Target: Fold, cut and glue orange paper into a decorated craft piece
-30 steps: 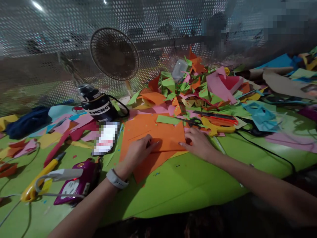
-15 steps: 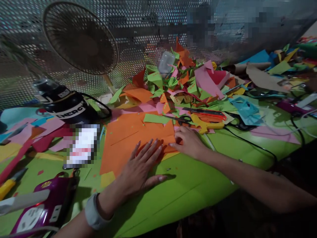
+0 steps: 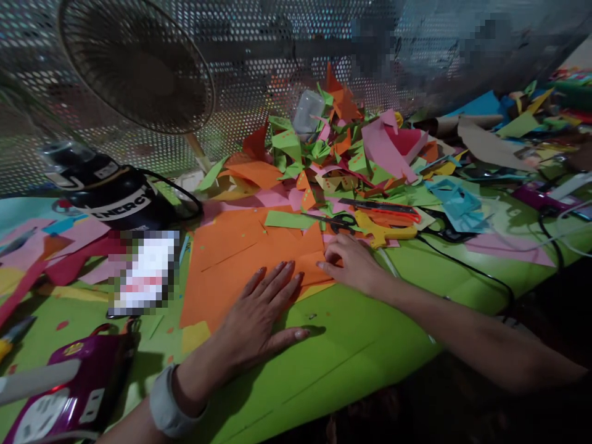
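Orange paper (image 3: pixel 226 253) lies on the green table covering, with a yellow sheet partly under it. My left hand (image 3: pixel 261 311), a grey band (image 3: pixel 169 401) at its wrist, rests flat on the paper's near part with fingers spread. At the paper's right edge, my right hand (image 3: pixel 354 265) has its thumb and curled fingers closed on a raised orange fold. A green paper strip (image 3: pixel 287 219) lies across the paper's far edge. Just beyond my right hand are black-handled scissors (image 3: pixel 342 221) and a yellow glue gun (image 3: pixel 382 229) with a black cord.
Colourful paper scraps (image 3: pixel 324 154) are heaped at the back against a perforated metal screen (image 3: pixel 259 61). On the left stand a fan (image 3: pixel 143 74) and a dark bottle-shaped object (image 3: pixel 115 191). A blurred-out phone (image 3: pixel 145 271) and a purple power strip (image 3: pixel 78 376) lie nearer.
The whole view has shifted slightly, so things on the left sit a little farther left. Both hands keep nearly the same place on the orange paper.
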{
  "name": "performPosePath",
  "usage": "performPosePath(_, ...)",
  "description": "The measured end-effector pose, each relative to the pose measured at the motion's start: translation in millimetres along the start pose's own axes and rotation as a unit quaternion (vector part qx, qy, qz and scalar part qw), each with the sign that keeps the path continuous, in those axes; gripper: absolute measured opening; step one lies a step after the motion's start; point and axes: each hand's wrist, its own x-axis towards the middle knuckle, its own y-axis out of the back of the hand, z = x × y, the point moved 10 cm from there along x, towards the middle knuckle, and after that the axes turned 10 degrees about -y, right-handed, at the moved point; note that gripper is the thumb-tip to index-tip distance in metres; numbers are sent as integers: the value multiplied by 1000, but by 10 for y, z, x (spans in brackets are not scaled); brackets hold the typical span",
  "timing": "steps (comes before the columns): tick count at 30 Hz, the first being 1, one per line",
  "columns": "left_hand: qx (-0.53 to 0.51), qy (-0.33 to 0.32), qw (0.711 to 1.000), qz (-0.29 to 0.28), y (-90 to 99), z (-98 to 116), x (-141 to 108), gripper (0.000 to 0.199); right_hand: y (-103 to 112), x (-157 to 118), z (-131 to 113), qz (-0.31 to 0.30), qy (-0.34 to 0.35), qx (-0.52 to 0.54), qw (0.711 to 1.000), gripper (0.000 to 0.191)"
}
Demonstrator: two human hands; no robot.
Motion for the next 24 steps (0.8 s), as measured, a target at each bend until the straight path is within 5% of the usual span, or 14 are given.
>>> performPosePath(14,-14,5,1000,-10,-21,-14,4,82,68,-37,50,0,-51,-1,999,19)
performPosePath(24,-29,1,1000,-9,37,-11,17,80,17,-30,16,-12,-3,-24,1000,29)
